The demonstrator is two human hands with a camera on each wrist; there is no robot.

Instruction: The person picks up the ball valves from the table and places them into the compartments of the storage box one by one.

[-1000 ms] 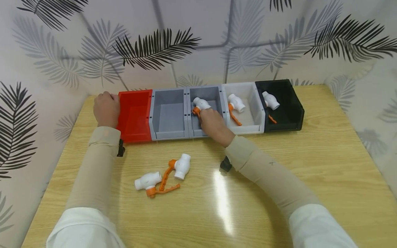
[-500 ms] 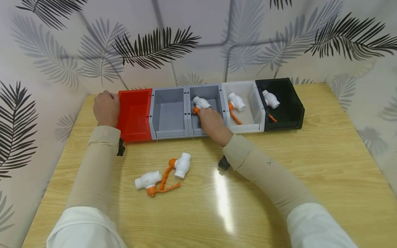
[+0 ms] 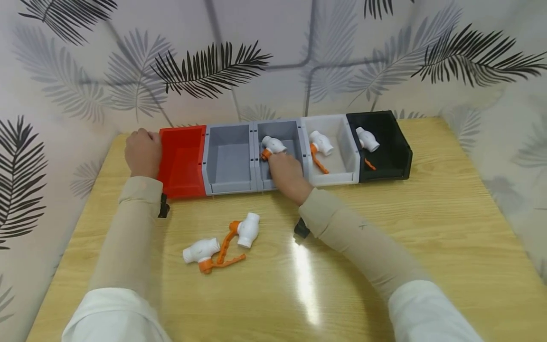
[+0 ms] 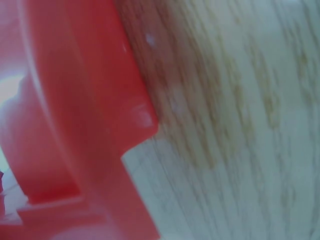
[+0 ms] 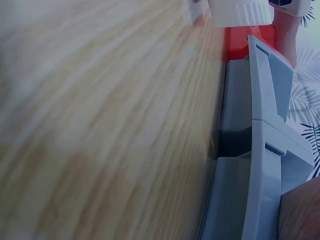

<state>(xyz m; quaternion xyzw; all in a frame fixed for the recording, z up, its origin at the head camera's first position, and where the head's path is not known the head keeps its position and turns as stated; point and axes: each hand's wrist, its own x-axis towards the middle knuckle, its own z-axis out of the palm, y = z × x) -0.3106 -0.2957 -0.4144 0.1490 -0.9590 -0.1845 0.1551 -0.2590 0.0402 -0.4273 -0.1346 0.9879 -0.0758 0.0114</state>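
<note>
My left hand (image 3: 144,151) grips the left wall of the red bin (image 3: 181,164), which fills the left wrist view as a blurred red wall (image 4: 75,125). Inside the second grey bin (image 3: 299,142), my right hand (image 3: 278,162) holds a white valve with an orange handle (image 3: 271,144) near the back wall. Its fingers curl at the handle and are mostly hidden by the back of the hand. Two more white valves (image 3: 201,250) (image 3: 248,229) lie on the wooden table (image 3: 384,223) with their orange handles crossing, in front of the bins.
The first grey bin (image 3: 228,164) holds nothing. The white bin (image 3: 337,164) and the black bin (image 3: 395,152) each hold one valve. All the bins stand in a row against the leaf-patterned wall. The right wrist view shows the grey bin fronts (image 5: 260,150) from table level.
The right forearm has drawn back slightly toward me while the valve stays at the back of the grey bin. The left hand has not moved. The head view has shifted a little.
</note>
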